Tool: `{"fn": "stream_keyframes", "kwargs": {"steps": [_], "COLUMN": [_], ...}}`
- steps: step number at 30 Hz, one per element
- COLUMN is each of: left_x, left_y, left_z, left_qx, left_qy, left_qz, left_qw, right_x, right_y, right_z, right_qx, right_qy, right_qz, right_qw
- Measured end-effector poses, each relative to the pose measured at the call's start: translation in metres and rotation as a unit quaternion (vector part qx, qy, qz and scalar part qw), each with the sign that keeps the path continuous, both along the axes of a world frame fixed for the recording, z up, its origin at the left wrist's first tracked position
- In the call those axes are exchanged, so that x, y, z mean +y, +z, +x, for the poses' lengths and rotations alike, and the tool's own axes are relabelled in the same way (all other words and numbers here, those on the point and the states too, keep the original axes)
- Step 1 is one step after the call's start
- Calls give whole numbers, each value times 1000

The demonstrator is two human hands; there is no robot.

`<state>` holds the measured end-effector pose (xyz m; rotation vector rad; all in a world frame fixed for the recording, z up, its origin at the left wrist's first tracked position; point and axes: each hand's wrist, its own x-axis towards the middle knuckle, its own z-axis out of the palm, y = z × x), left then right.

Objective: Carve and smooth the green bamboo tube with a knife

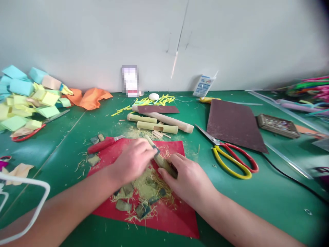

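A pale bamboo piece [162,162] slants over a red sheet [180,219]. My right hand [186,173] is wrapped round its lower end. At its upper end my left hand [135,159], slightly blurred, is closed on a small dark scrap [156,151] pressed against the bamboo. Dust, fine shavings and several dark scraps [123,206] lie on the sheet below the hands. Beside the left hand, a red-handled knife [102,145] rests on the sheet's upper left edge. Two bamboo pieces with cut openings [157,127] and a longer pale stick [177,122] lie beyond the hands.
Scissors with red and yellow handles [231,156] lie right, beside dark sandpaper [233,125] and a carved box [278,126]. Folded paper pieces [23,103], orange cloth [89,98] and red-handled scissors [29,133] are left. A white frame [47,192] stands near left. A wall bounds the green table [64,151].
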<state>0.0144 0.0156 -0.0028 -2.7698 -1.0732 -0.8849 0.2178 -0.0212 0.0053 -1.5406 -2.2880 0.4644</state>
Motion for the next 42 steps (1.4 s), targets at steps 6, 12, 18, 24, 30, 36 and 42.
{"fn": "stream_keyframes", "kwargs": {"steps": [6,12,18,24,30,36,42], "left_x": [4,5,4,7,9,6,8], "left_y": [0,0,1,1,4,2,1], "left_z": [-2,-2,-2,-2,-3,-4,-6], "left_qx": [7,-4,-3,-8,1,4,-6], "left_qy": [3,41,34,31,37,30,32], "left_qz": [-8,13,18,19,20,9,7], "left_qw": [1000,999,999,999,999,1000,999], "right_x": [-1,-2,-2,-3,-4,-4,-4], "right_y": [1,-1,-1,-2,-2,-1,-1], "right_z": [0,-1,-1,-2,-2,-3,-2], "right_qx": [-8,-19,-18,-12,-17,-17,-20], "right_qy": [3,3,2,10,16,16,15], "right_qz": [11,20,26,47,46,46,27], "right_qw": [1000,1000,999,999,999,999,999]}}
